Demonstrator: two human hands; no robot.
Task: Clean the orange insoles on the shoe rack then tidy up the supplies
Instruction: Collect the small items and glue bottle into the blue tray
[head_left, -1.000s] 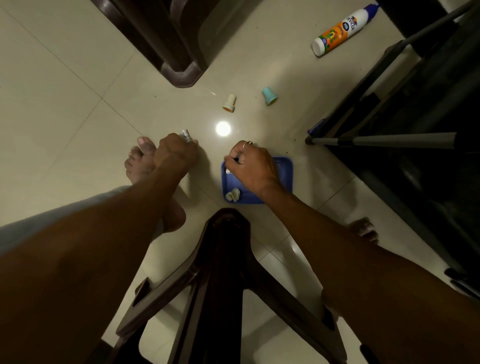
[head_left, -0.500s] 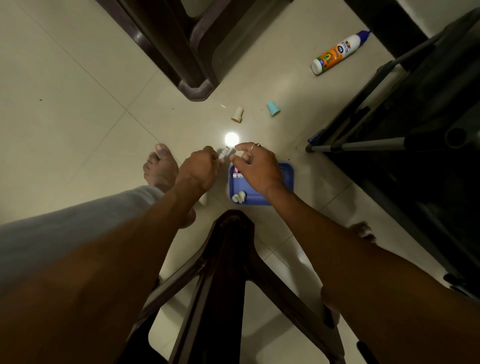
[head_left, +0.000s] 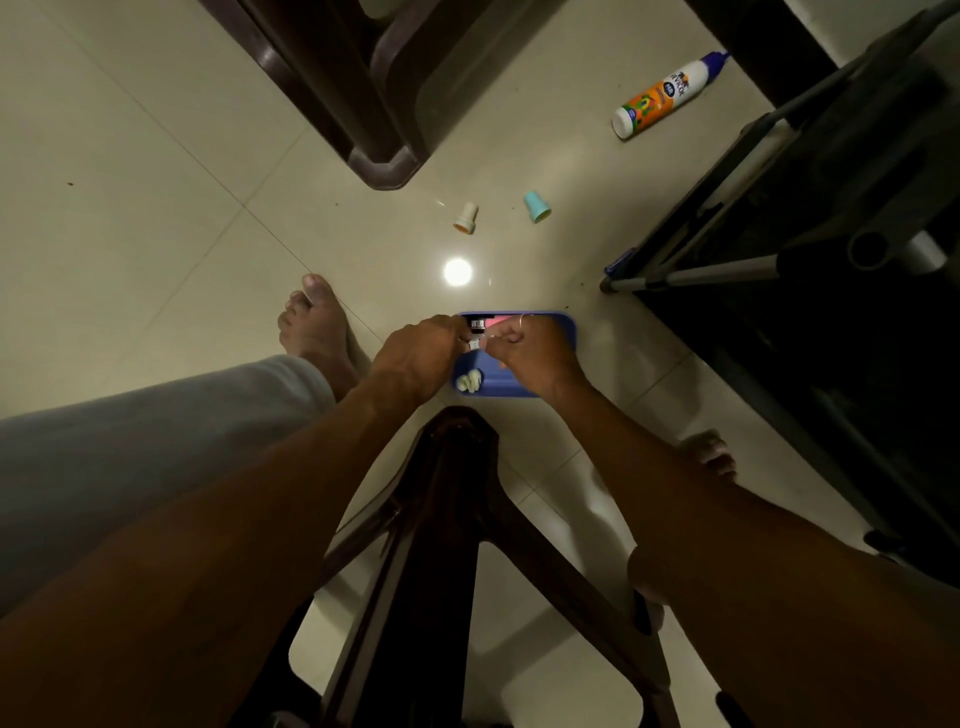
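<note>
Pinching one white item (head_left: 474, 344); left hand (head_left: 415, 358), right hand (head_left: 535, 353), above tray (head_left: 569, 332).

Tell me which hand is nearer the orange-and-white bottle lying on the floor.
Right. The right hand is over the blue tray, below and left of the bottle in the view; the left hand, pinching the same small white item, sits farther left.

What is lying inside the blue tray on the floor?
Whitish lumps lie in the blue tray's near-left corner, a black-and-pink item at its far edge. The left hand and right hand, pinching a small white object, cover its middle.
</note>
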